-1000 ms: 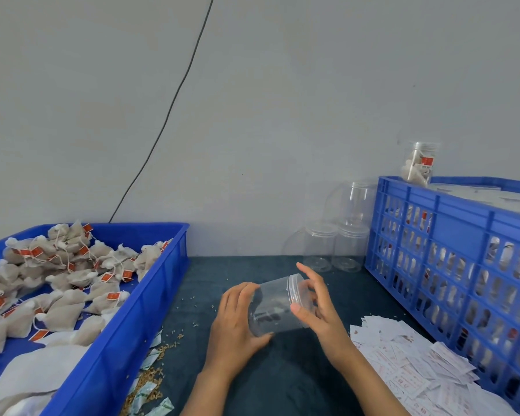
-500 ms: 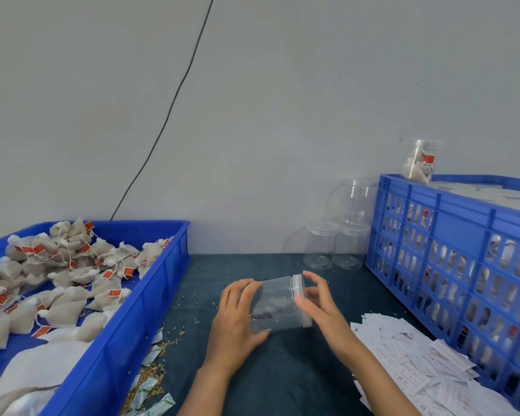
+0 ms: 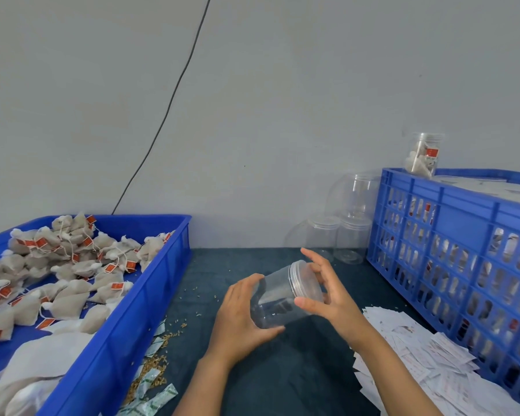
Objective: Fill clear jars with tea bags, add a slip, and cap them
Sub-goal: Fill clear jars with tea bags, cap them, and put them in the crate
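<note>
Now the jar [image 3: 278, 298] lies tilted in the air above the dark table [image 3: 282, 379], a little higher than a moment ago. The left hand [image 3: 240, 318] grips its base, the right hand [image 3: 327, 292] curls around the lid [image 3: 302, 277], fingers more spread than before. Blue tray [image 3: 150, 298] of tea bags [image 3: 69, 265] left, slips [image 3: 418, 352] and crate [image 3: 463, 253] right, both cut off by the frame.

I hold a clear jar [image 3: 278, 297]. Blue tray [image 3: 150, 283]: beige tea bags [image 3: 72, 304], red tags. Blue crate [image 3: 451, 235]. White slips [image 3: 418, 349], red print. Dark teal mat [image 3: 282, 370].
</note>
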